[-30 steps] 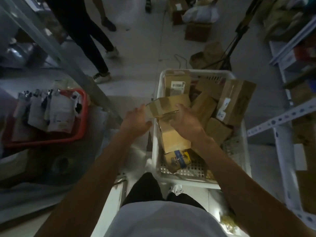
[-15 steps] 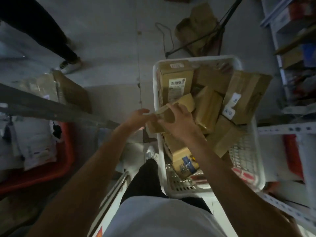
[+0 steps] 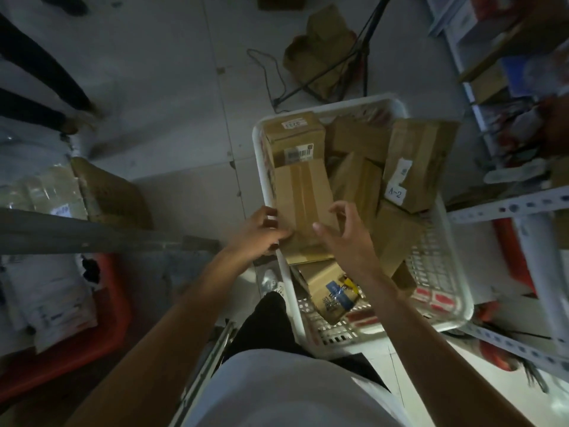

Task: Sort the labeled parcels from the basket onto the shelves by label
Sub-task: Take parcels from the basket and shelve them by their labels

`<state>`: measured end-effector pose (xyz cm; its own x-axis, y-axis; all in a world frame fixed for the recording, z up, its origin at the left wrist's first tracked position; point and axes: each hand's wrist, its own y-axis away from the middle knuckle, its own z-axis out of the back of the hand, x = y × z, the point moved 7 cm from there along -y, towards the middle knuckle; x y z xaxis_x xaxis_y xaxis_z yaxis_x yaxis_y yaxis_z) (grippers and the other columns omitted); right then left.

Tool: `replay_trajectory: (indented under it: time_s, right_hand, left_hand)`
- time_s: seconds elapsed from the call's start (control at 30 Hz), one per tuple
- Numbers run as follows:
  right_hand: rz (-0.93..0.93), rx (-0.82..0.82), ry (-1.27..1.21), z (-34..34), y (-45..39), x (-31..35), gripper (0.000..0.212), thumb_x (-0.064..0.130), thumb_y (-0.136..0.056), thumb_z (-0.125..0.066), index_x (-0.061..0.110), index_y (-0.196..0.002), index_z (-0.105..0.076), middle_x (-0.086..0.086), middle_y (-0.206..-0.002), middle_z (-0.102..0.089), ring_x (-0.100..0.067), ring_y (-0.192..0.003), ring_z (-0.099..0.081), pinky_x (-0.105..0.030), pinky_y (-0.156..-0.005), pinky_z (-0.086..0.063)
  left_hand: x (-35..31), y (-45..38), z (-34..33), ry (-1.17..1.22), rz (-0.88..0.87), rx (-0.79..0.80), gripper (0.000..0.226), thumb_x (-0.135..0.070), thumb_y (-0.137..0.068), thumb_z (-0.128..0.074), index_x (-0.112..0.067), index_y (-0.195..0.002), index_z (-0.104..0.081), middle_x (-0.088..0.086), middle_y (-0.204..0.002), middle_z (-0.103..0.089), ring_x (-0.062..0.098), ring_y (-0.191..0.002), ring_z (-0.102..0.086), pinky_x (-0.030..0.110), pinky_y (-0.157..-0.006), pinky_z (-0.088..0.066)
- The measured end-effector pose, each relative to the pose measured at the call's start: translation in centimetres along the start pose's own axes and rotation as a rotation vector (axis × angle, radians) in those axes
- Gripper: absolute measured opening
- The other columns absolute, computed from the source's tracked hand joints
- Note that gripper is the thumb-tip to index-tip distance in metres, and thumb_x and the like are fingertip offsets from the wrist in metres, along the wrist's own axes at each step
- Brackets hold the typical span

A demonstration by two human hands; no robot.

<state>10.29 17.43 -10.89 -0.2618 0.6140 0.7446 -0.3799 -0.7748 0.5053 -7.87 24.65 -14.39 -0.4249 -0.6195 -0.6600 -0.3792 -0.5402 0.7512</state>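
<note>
A dim storeroom with a pale tiled floor (image 3: 172, 87) fills the view, with white perforated-metal shelves (image 3: 508, 208) along the right side and a grey shelf rail crossing the left. On the floor between them stands a large white slotted plastic basket (image 3: 455, 291), crowded with brown cardboard parcels. To the left sits a red plastic crate (image 3: 101, 331) holding white mailer bags. Beyond the basket, a black tripod stand (image 3: 354, 63) straddles a crumpled brown paper bag. Another person's dark-trousered legs (image 3: 37, 87) show at upper left.

Inside the basket, a large taped cardboard box with an "A-2" label (image 3: 421, 161) leans at the right. The long flat taped cardboard parcel (image 3: 303, 201) lies over the basket's left part, its long axis running away from the person, far end against a barcode-labelled box (image 3: 295, 140). The left hand (image 3: 261, 232) grips that parcel's near left edge, fingers curled on it. The right hand (image 3: 345, 235) hovers just beside its right edge, fingers spread and bent, holding nothing.
</note>
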Motion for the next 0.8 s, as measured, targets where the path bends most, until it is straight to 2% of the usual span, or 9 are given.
replay_trajectory:
  time_s: [0.13, 0.23, 0.3, 0.37, 0.43, 0.53, 0.6, 0.7, 0.8]
  right_hand:
    - [-0.141, -0.044, -0.103, 1.8, 1.3, -2.5, 0.091, 0.048, -0.080, -0.078, 0.036, -0.152, -0.023, 0.026, -0.118, -0.048, 0.000, -0.106, -0.051, -0.013, -0.065, -0.040]
    - [-0.156, -0.058, -0.055, 3.5, 2.0, -4.3, 0.093, 0.057, -0.077, -0.077, 0.028, -0.152, -0.031, 0.010, -0.118, -0.059, -0.019, -0.115, -0.058, -0.013, -0.064, -0.034]
    - [-0.111, -0.037, -0.053, 4.4, 2.6, -4.8, 0.092, 0.058, -0.074, -0.078, 0.027, -0.149, -0.036, 0.004, -0.125, -0.062, -0.020, -0.113, -0.060, -0.017, -0.069, -0.042]
    - [-0.065, -0.003, -0.122, 5.2, 3.7, -5.2, 0.085, 0.057, -0.070, -0.081, 0.030, -0.141, -0.044, 0.005, -0.123, -0.064, -0.011, -0.107, -0.063, -0.023, -0.080, -0.050]
    - [0.007, 0.030, -0.147, 5.9, 4.9, -5.3, 0.068, 0.063, -0.066, -0.078, 0.038, -0.123, -0.052, 0.009, -0.116, -0.064, 0.001, -0.096, -0.064, -0.015, -0.074, -0.052]
    - [0.068, 0.091, -0.179, 6.9, 7.0, -5.8, 0.069, 0.066, -0.073, -0.065, 0.030, -0.131, -0.053, -0.002, -0.128, -0.058, -0.014, -0.108, -0.062, -0.030, -0.083, -0.054]
    - [0.112, 0.110, -0.244, 7.8, 8.5, -6.2, 0.060, 0.055, -0.085, -0.059, 0.025, -0.137, -0.054, -0.008, -0.132, -0.056, -0.022, -0.115, -0.061, -0.046, -0.097, -0.054]
    - [0.161, 0.105, -0.310, 9.4, 10.5, -6.9, 0.042, 0.031, -0.099, -0.055, 0.018, -0.139, -0.055, -0.012, -0.134, -0.052, -0.026, -0.119, -0.060, -0.053, -0.101, -0.051]
    - [0.109, 0.071, -0.508, 10.8, 11.8, -8.2, 0.038, 0.026, -0.096, -0.060, 0.013, -0.132, -0.055, -0.012, -0.125, -0.064, -0.031, -0.115, -0.064, -0.050, -0.097, -0.054]
  left_hand:
    - [-1.1, 2.1, -2.6, -0.068, -0.141, -0.029, 0.064, -0.013, -0.088, -0.070, -0.024, -0.143, -0.039, -0.005, -0.116, -0.056, 0.011, -0.101, -0.060, 0.019, -0.070, -0.055]
    - [-1.8, 4.3, -4.9, -0.167, -0.295, -0.075, 0.070, -0.005, -0.090, -0.065, -0.026, -0.148, -0.034, -0.025, -0.108, -0.045, -0.009, -0.089, -0.059, 0.004, -0.062, -0.048]
    - [-2.3, 6.0, -6.5, -0.299, -0.386, -0.135, 0.062, -0.008, -0.092, -0.064, -0.023, -0.147, -0.039, -0.022, -0.115, -0.044, -0.014, -0.088, -0.058, 0.001, -0.063, -0.046]
    - [-2.5, 7.5, -8.2, -0.476, -0.426, -0.187, 0.059, -0.021, -0.092, -0.067, -0.024, -0.146, -0.043, -0.005, -0.133, -0.046, 0.004, -0.105, -0.059, 0.003, -0.073, -0.046]
    - [-2.1, 8.4, -10.5, -0.588, -0.399, -0.186, 0.073, -0.046, -0.084, -0.070, -0.026, -0.147, -0.039, 0.005, -0.144, -0.040, 0.021, -0.121, -0.052, 0.019, -0.092, -0.048]
    - [-1.7, 9.9, -13.5, -0.640, -0.355, -0.220, 0.100, -0.081, -0.062, -0.058, -0.023, -0.141, -0.038, 0.007, -0.137, -0.042, 0.024, -0.119, -0.050, 0.041, -0.095, -0.053]
    - [-1.4, 10.8, -14.7, -0.592, -0.362, -0.277, 0.105, -0.085, -0.056, -0.060, -0.020, -0.136, -0.037, 0.005, -0.130, -0.046, 0.020, -0.112, -0.055, 0.038, -0.089, -0.056]
    - [-0.2, 12.0, -16.0, -0.361, -0.358, -0.301, 0.085, -0.072, -0.058, -0.072, -0.030, -0.124, -0.039, -0.010, -0.113, -0.061, 0.002, -0.092, -0.065, 0.022, -0.074, -0.055]
    - [0.6, 13.0, -17.3, -0.006, -0.389, -0.239, 0.064, -0.054, -0.062, -0.074, -0.036, -0.118, -0.049, -0.013, -0.103, -0.070, 0.004, -0.090, -0.069, 0.033, -0.078, -0.055]
